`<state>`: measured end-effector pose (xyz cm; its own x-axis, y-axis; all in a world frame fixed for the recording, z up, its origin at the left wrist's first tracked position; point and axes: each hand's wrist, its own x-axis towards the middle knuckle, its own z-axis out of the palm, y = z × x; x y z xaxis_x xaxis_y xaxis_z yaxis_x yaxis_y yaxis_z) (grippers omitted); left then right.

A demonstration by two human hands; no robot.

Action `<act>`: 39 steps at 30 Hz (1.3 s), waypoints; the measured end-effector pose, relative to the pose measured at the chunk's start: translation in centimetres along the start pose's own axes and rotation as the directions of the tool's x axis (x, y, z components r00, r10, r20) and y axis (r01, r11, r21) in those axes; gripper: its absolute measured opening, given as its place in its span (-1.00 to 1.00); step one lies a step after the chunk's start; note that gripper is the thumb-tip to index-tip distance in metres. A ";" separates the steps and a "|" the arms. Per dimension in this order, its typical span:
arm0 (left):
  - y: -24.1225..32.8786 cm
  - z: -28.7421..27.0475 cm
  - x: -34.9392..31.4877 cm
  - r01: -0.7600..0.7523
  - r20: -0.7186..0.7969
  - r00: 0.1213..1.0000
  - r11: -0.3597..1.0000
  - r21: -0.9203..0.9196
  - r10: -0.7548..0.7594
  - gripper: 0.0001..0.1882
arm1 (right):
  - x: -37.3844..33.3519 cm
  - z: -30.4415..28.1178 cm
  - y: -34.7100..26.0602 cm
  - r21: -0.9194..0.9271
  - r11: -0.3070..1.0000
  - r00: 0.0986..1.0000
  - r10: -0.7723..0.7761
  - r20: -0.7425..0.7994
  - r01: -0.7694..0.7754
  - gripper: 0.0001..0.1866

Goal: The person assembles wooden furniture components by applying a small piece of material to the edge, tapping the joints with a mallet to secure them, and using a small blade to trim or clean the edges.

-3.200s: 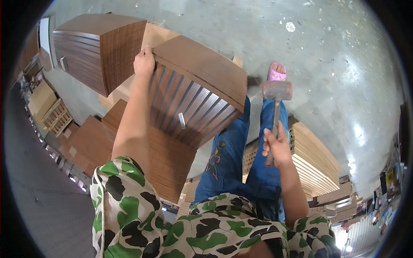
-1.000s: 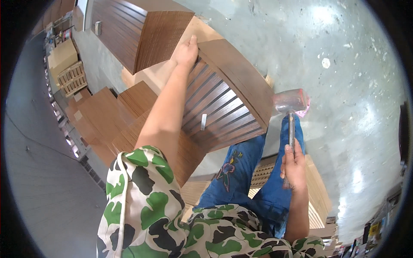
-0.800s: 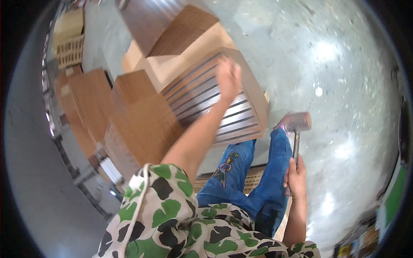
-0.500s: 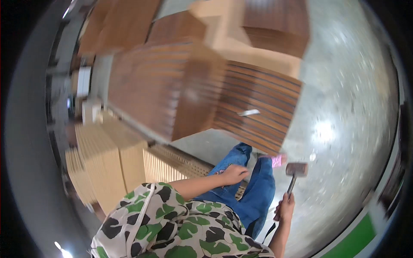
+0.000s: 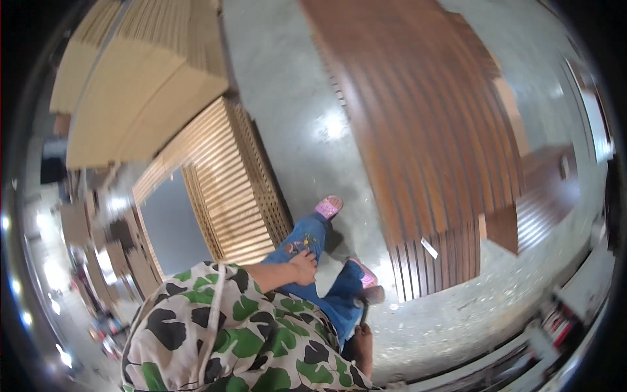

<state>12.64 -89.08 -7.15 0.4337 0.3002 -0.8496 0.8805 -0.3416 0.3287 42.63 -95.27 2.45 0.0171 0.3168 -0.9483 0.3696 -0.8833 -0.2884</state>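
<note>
My right hand [image 5: 361, 344] is closed round the handle of a mallet [image 5: 372, 295], whose brownish head points away from me beside my pink-shod foot. Over my blue-jeaned leg hangs my left hand [image 5: 304, 266], fingers loosely apart, with nothing seen in it. Right of my feet lie stacked brown wood-grain panels [image 5: 418, 117]. At their near end a striped stack of panel edges [image 5: 450, 264] carries a small white slip [image 5: 429, 248]. Neither hand touches these panels.
Tall stacks of tan boards [image 5: 144, 85] stand at the upper left. Nearer me is a pile of ribbed tan pieces [image 5: 241, 183] around a grey surface [image 5: 173, 222]. Another brown panel [image 5: 548, 193] lies at the right. Grey concrete floor [image 5: 281, 98] runs between the stacks.
My view has swung left, bringing the tan stacks closer and shifting the brown panels right. The mallet is lower and nearer my leg, still in my right hand. My feet have moved.
</note>
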 end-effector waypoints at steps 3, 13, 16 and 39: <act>-2.2 -3.0 3.0 -0.074 -0.137 0.989 0.987 -0.140 0.054 -0.50 | 6.3 -0.5 1.6 -0.299 0.950 0.994 -0.103 -0.022 0.091 -0.71; -5.6 -2.0 -0.8 -0.051 -0.025 0.999 0.928 -0.369 0.044 -0.48 | 7.6 6.2 -5.6 -0.541 0.795 0.960 -0.253 0.119 0.276 -0.59; -6.0 0.7 -3.2 -0.028 -0.018 1.000 0.932 -0.362 0.023 -0.46 | 3.1 8.5 -7.6 -0.299 0.953 0.979 0.110 0.171 -0.055 -0.63; 28.2 -14.6 27.5 -0.400 -0.416 0.824 0.915 0.054 0.385 -0.58 | 12.7 -3.9 29.6 0.971 -0.237 0.987 0.146 0.070 -0.034 -0.73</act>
<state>52.21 -77.43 -15.25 0.7760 0.4866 -0.4012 0.6214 -0.4812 0.6183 57.44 -116.06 -17.60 0.0056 0.1599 -0.9871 -0.9901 -0.1373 -0.0279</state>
